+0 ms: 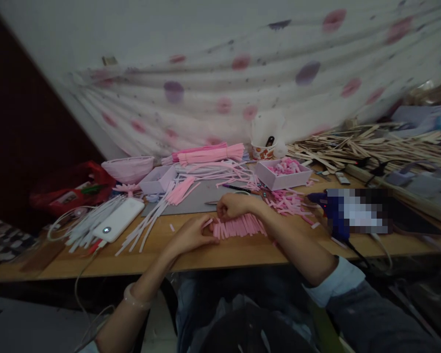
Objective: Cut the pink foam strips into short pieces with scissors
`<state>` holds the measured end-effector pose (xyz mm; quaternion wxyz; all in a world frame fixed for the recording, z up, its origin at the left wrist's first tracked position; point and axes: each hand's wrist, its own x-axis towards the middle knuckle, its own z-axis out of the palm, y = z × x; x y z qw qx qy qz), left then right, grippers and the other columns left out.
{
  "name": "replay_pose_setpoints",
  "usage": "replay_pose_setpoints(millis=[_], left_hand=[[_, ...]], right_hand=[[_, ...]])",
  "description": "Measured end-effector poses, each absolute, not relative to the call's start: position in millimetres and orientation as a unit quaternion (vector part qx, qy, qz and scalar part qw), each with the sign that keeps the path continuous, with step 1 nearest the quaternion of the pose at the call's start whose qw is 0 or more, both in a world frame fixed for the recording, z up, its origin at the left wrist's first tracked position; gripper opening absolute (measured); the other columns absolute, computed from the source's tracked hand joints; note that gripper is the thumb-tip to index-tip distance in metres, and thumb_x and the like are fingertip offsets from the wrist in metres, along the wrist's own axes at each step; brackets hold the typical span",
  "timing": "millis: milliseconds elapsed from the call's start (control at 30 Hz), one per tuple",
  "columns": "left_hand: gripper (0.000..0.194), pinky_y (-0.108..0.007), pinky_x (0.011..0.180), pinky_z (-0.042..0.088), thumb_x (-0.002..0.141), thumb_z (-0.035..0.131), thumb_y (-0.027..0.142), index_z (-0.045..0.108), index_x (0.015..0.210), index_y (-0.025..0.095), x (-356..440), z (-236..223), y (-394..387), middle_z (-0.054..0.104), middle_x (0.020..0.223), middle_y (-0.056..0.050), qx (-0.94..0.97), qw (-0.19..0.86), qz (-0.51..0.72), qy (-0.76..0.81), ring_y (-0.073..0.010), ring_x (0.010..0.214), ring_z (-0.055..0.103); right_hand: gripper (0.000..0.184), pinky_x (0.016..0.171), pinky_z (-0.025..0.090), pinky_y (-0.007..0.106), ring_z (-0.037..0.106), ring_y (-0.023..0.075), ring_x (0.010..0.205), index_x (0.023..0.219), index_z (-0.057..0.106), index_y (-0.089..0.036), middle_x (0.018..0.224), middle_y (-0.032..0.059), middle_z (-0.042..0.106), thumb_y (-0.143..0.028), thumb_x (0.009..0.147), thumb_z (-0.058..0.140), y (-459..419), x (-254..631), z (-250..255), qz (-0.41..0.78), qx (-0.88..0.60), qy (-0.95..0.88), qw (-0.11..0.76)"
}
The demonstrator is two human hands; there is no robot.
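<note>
A: Where are our pink strips (238, 227)?
B: On the table (220, 255), at six o'clock. Our left hand (191, 236) lies flat, pressing them still; our right hand (234, 206) pinches one end.

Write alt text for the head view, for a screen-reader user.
A person's left hand and right hand rest on a row of fringed pink paper strips lying on a wooden table. Around them lie a white power bank, a shallow box of pink pieces, a blue glue gun and a heap of wooden sticks.
</note>
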<state>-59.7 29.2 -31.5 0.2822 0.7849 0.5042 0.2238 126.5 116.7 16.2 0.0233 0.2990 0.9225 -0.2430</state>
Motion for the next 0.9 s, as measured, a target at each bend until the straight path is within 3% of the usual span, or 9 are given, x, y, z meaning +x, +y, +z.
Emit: replay_pose_setpoints(millis=[167, 400, 667, 900], left_hand=[[0.061, -0.026, 0.072, 0.041, 0.054, 0.077, 0.046, 0.057, 0.105, 0.020, -56.6, -27.8, 26.2, 0.062, 0.092, -0.001, 0.784, 0.268, 0.233, 0.509, -0.0189, 0.084, 0.055], [0.047, -0.025, 0.064, 0.036, 0.059, 0.073, 0.050, 0.055, 0.090, 0.019, -52.7, -22.6, 24.7, 0.061, 0.084, -0.001, 0.793, 0.231, 0.218, 0.519, -0.0183, 0.078, 0.055], [0.045, -0.025, 0.066, 0.038, 0.060, 0.073, 0.048, 0.055, 0.090, 0.020, -52.7, -26.2, 23.4, 0.062, 0.087, -0.001, 0.788, 0.236, 0.234, 0.519, -0.0187, 0.079, 0.056], [0.037, -0.025, 0.063, 0.037, 0.063, 0.071, 0.045, 0.053, 0.085, 0.020, -52.5, -30.6, 24.1, 0.061, 0.081, -0.001, 0.786, 0.228, 0.236, 0.524, -0.0179, 0.075, 0.055]], right_hand=[[0.023, 0.050, 0.032, 0.017, 0.052, 0.0096, 0.056, 0.086, 0.072, -0.013, 0.069, 0.0014, 0.066, -0.019, 0.067, 0.060, 119.1, 130.7, 16.8, -0.239, 0.294, 0.925, -0.013], [0.023, 0.051, 0.032, 0.017, 0.050, 0.0086, 0.054, 0.087, 0.072, -0.013, 0.068, 0.0010, 0.067, -0.019, 0.069, 0.059, 113.1, 124.3, 19.2, -0.230, 0.299, 0.926, 0.009], [0.024, 0.047, 0.034, 0.016, 0.052, 0.0078, 0.050, 0.088, 0.069, -0.012, 0.065, 0.0015, 0.065, -0.020, 0.074, 0.052, 119.7, 128.6, 11.2, -0.302, 0.307, 0.901, -0.045], [0.022, 0.047, 0.033, 0.016, 0.048, 0.0073, 0.048, 0.083, 0.072, -0.011, 0.058, -0.0005, 0.061, -0.020, 0.073, 0.054, 117.4, 124.4, 13.1, -0.264, 0.298, 0.917, -0.020]])
